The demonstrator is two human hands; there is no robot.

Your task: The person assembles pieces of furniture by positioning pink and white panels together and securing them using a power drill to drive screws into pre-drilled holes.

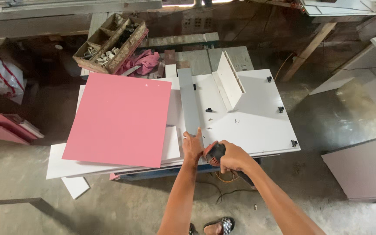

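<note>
Hands at the grey strip

We are pressing the left hand point(192, 146) flat on the grey strip point(189, 104) lying on the white panel point(257, 122), while the right hand point(233, 156) is gripping a power tool point(214, 153) at its near end; pink board point(120, 119) lying alongside.

My right hand point(233, 157) covers most of the power tool point(214, 153); can't tell its bit. Wooden tray point(109, 43) contents too small to identify. Desk point(257, 126) base hidden under panels.
</note>
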